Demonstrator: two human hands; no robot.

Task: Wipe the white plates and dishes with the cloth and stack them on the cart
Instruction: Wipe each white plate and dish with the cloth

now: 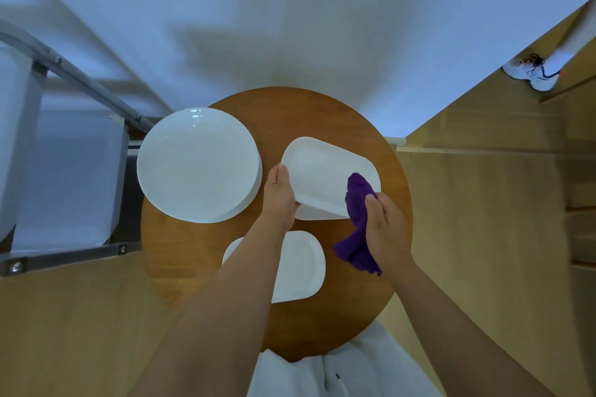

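Left hand (280, 195) grips glossy rounded-rectangular dish (325, 177); right hand (385, 229) presses fuzzy purple cloth (356, 203).

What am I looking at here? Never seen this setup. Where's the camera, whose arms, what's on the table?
No machine here: a person wears one wide-angle camera on the head, looking down, so both bare arms reach in from the bottom of the picture. Below is a round wooden table. The left hand holds the edge of a white rectangular dish, lifted and tilted. The right hand holds a purple cloth against that dish's right end, wiping it. A stack of round white plates sits on the table's left, and another rectangular dish lies nearer the person, partly under the left arm. A metal-framed cart stands to the left.
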